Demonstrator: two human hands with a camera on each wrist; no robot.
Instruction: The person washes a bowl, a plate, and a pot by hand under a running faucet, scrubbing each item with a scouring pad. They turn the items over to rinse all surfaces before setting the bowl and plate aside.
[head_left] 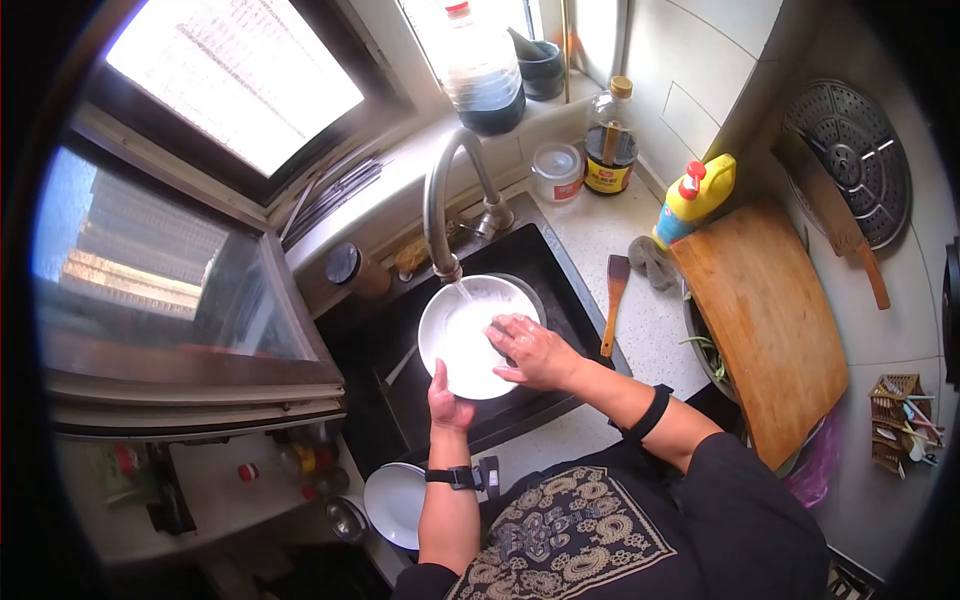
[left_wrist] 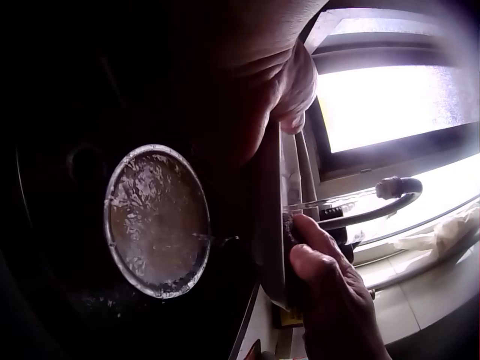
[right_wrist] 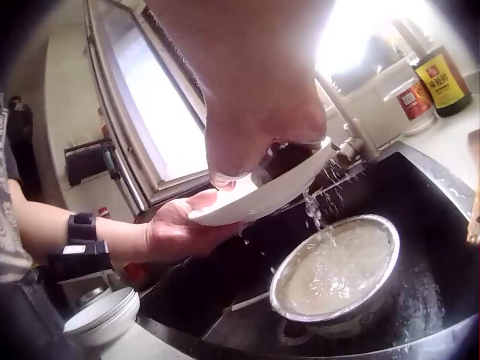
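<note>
My left hand [head_left: 449, 402] grips the near left rim of a white deep plate [head_left: 455, 340], held tilted under the tap [head_left: 440, 200]. Over the plate's inside, my right hand [head_left: 535, 352] presses a dark scrubbing pad [right_wrist: 283, 162], mostly covered by its fingers. Water runs from the spout onto the plate. In the right wrist view it spills off the plate's lower edge into a round metal basin [right_wrist: 386, 270] filled with cloudy water. That basin stands in the black sink [head_left: 400, 425], largely behind the plate in the head view.
Left of the person, white bowls [right_wrist: 105, 319] are stacked on the counter. Right of the sink lie a wooden spatula [head_left: 613, 305] and a grey scouring ball [head_left: 652, 262]. A cutting board [head_left: 765, 330] leans over a pot there. An open window [head_left: 180, 270] juts in at left.
</note>
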